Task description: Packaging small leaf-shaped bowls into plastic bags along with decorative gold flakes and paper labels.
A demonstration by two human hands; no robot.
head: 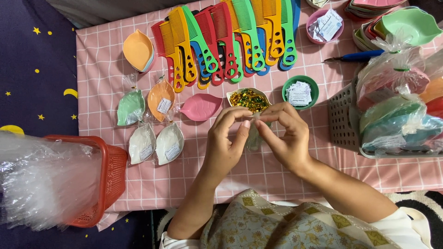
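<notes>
Two hands pinching a small clear plastic bag

Left hand (224, 143) and right hand (287, 136) both grip the small clear plastic bag (253, 137) by its top with fingertips, just below the leaf-shaped dish of gold-wrapped sweets (248, 99); a pink leaf-shaped plastic dish (201, 107) lies left of that dish

Combs (230, 37), red basket (108, 180), pen (355, 56) on cloth.
</notes>
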